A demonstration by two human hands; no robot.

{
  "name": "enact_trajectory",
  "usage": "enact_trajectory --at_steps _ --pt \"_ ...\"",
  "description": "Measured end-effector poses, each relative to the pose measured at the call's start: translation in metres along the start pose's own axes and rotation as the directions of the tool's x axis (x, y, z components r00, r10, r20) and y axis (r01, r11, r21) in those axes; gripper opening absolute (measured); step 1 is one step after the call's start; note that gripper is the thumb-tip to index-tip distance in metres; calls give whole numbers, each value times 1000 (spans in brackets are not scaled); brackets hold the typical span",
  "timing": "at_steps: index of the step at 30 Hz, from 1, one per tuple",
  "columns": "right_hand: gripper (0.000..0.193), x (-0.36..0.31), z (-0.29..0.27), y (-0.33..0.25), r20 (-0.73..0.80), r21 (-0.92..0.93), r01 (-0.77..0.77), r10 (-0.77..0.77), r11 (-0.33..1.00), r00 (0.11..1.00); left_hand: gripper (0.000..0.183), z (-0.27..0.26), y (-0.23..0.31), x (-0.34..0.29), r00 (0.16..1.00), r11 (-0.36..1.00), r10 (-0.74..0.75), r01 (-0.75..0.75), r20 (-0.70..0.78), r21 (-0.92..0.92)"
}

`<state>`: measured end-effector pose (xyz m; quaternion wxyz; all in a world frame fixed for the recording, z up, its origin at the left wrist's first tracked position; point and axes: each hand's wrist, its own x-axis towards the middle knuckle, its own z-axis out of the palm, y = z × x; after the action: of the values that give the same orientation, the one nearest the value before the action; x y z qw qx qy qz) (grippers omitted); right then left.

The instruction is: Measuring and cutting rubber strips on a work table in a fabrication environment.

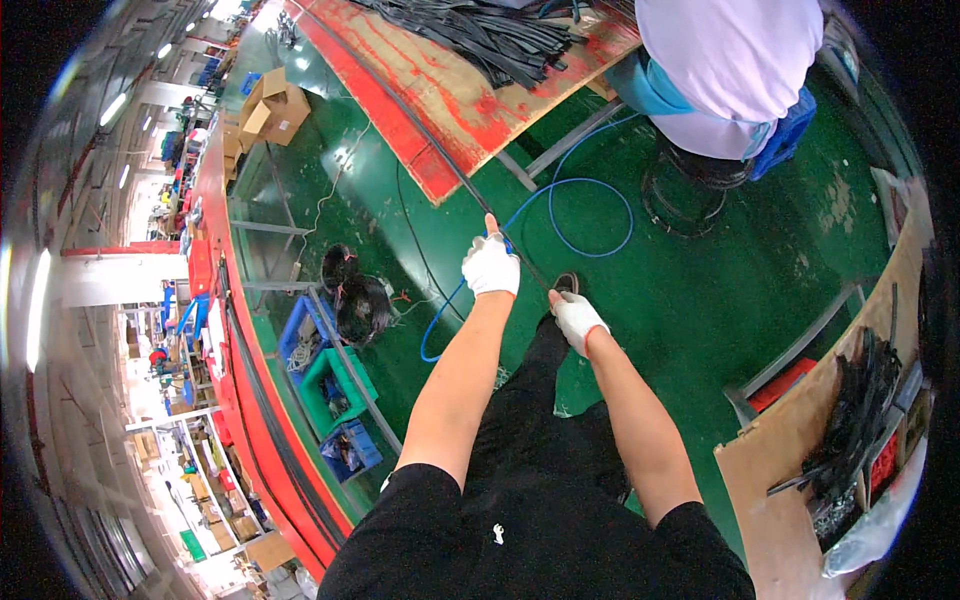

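Head view: one long black strip (472,189) runs off the red-edged table (480,120), past its corner, down to both hands. Two gloved hands on it: left hand (491,266) curled round it, right hand (578,320) pinching it lower down. One blue hose (590,256) loops on the floor and passes just beside/behind the left hand; cannot tell if it's gripped too. Around: one pile of black strips (490,40) on the table, a second dark pile (850,405) on the brown board (745,480) at right. One co-worker in a lilac top (730,70) sits at the table's right, blocking that side. Left: three bins, one green (358,380) between two blue; black coils (362,308) just beside, count unclear.
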<state>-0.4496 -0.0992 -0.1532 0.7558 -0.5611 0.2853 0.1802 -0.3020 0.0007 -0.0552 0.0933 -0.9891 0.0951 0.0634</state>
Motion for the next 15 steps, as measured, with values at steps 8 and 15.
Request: enact_trajectory --at_steps 8,15 --pt "58 -44 -9 38 -72 -15 -87 86 996 994 82 -2 -5 -21 998 999 39 -40 -49 -22" --pt "63 -61 -21 24 -30 12 -94 94 995 995 84 -23 -16 -8 999 1000 20 -21 -50 -17"
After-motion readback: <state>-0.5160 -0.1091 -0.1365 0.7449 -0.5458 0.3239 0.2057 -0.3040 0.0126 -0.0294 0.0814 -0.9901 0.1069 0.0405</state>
